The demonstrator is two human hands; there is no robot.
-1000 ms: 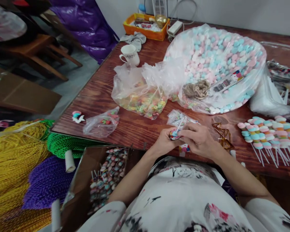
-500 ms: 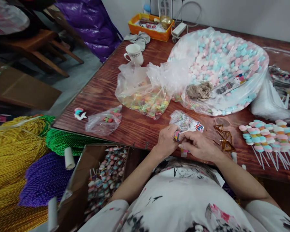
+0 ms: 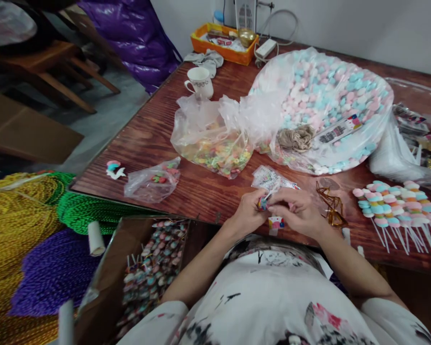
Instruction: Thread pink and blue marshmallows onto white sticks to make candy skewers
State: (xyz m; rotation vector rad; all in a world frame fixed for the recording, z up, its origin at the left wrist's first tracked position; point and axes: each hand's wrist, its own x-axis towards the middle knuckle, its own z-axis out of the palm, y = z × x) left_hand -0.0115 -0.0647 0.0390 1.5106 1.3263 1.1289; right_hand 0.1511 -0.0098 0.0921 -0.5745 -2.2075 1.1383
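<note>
My left hand (image 3: 250,211) is closed at the table's front edge, pinching a small colourful printed piece (image 3: 262,203) between thumb and fingers. Right beside it, my right hand (image 3: 297,211) has its fingers bent and pressed together. A thin white strip (image 3: 272,190) shows between the hands; what the right fingers grip is mostly hidden. Just beyond the hands lies a small pile of clear printed packets (image 3: 268,177). Below them, a colourful printed card piece (image 3: 276,223) rests at the edge. Gold twist ties (image 3: 331,203) lie right of my right hand.
Pastel candy-like sticks (image 3: 398,203) lie at the right. Farther back are a large bag of pastel discs (image 3: 330,96), a bag of small colourful pieces (image 3: 215,148) and a white cup (image 3: 200,82). A carton of finished-looking sticks (image 3: 154,258) and bead strands (image 3: 28,225) stand lower left.
My right hand has shifted slightly and its fingers have lifted and rearranged, uncovering the card piece at the table edge. A white strip now shows between the hands. The view has turned slightly.
</note>
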